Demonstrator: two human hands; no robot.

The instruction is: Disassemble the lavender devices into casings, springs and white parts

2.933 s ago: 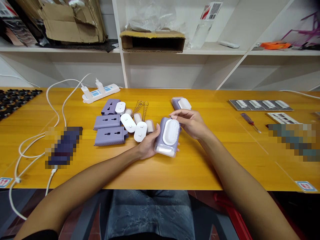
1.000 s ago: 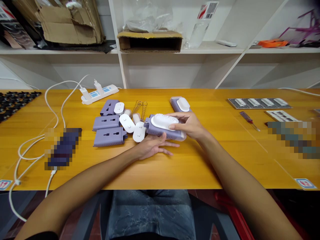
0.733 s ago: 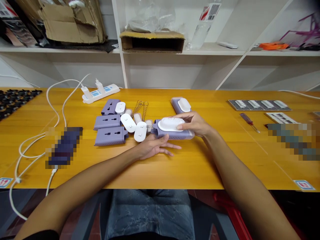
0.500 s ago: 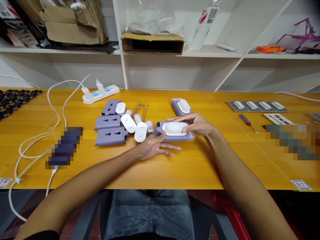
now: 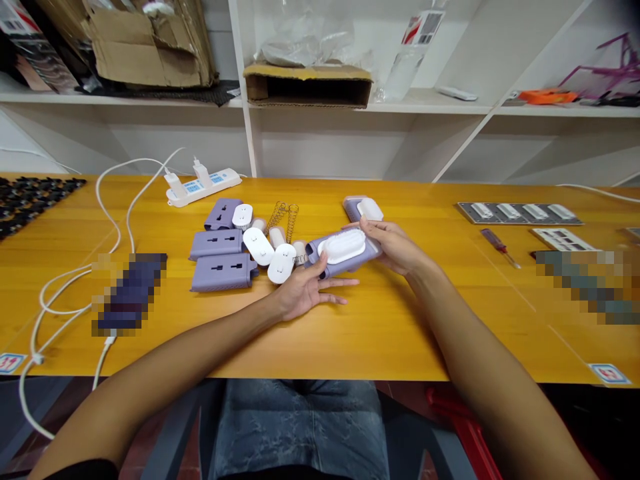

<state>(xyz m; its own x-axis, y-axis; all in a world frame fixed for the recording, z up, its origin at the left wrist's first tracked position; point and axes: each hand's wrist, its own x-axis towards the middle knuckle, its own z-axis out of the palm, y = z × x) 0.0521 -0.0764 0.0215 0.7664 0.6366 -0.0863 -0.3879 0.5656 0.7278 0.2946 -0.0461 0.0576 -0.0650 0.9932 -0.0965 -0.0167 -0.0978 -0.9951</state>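
Lilac plug housing [image 5: 345, 257] pinched between right-hand fingers [image 5: 375, 230], left-hand fingers [image 5: 320, 267] spread, 1 at its edge

Bright, even light falls from above, leaving a soft sheen on the counter [image 5: 380, 347] and only faint shadows beneath the left hand [image 5: 300, 297] and right hand [image 5: 393, 250]. The white shelves [image 5: 320, 143] look sharp but bow toward the frame's edges. A pixelated patch [image 5: 129, 293] near the counter's left end and another [image 5: 583, 287] near its right end hide all detail.

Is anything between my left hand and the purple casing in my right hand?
Nothing visible. The thumb of the left hand reaches the end of the lilac plastic casing with white oval cover, which the right hand holds.
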